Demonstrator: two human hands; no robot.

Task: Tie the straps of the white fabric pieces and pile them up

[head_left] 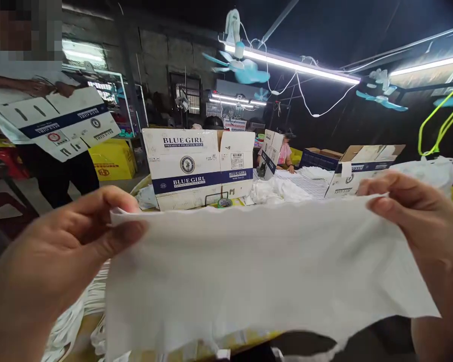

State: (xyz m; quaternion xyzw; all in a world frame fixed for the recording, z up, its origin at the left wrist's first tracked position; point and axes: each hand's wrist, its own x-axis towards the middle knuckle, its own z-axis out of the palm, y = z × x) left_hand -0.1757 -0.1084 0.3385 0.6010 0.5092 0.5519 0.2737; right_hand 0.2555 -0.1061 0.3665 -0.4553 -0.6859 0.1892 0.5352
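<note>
A piece of white fabric (256, 266) is stretched out level in front of me, hanging down from its top edge. My left hand (79, 241) pinches the upper left corner between thumb and forefinger. At the upper right corner, my right hand (419, 221) grips the same edge, thumb toward me. The lower edge is uneven and curves upward at the right. Behind the fabric, at the lower left, lie bundled white strips (73, 322), partly covered by my hand and the fabric.
A Blue Girl beer carton (196, 171) stands upright on the table beyond the fabric, beside heaped white cloth (277, 190). Another carton (362, 173) stands at right. A standing person (7, 110) at left holds a flattened carton (60, 123). Another person (286, 153) sits farther back.
</note>
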